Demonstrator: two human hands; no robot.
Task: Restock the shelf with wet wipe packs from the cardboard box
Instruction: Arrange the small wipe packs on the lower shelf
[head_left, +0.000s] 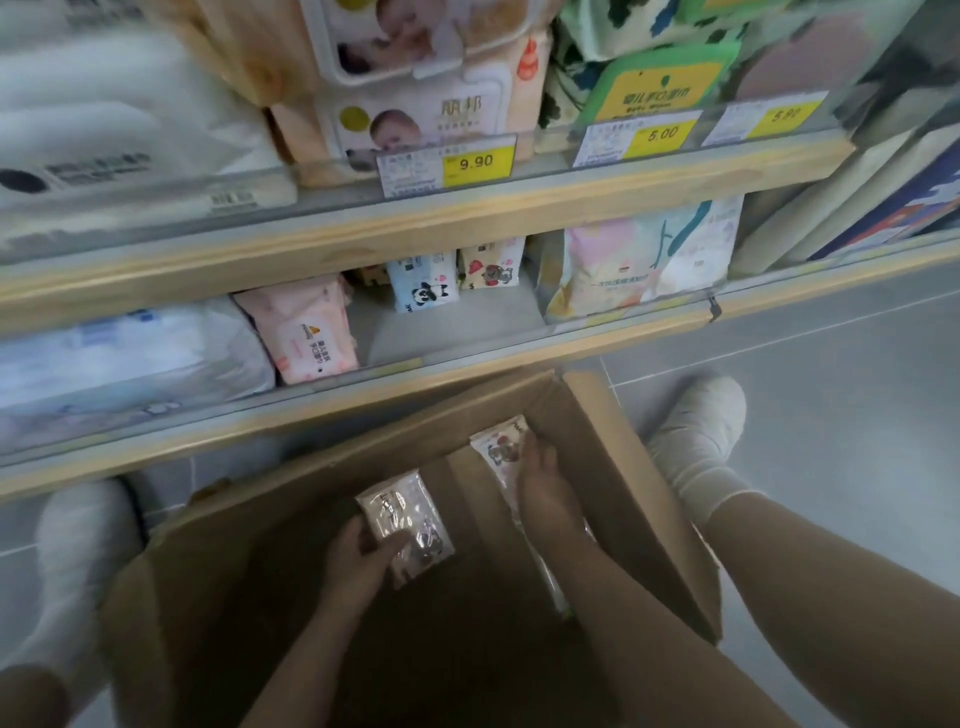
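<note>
An open cardboard box (618, 467) stands on the floor below the shelf, between my feet. Both my hands are inside it. My left hand (358, 561) grips a small pinkish wet wipe pack (405, 519) near the box's middle. My right hand (545, 483) holds a white wet wipe pack with a cartoon print (498, 447) against the box's far right wall. On the lower shelf (467, 317), a panda-print pack (423, 283) and a cream cartoon pack (491, 265) stand at the back, with bare shelf in front of them.
A pink wipe pack (306, 332) and large white packs (130, 348) fill the lower shelf's left; a big pastel bag (639, 265) sits at its right. The upper shelf holds baby wipe packs behind price tags (475, 163). My white-socked feet (696, 436) flank the box on grey tiles.
</note>
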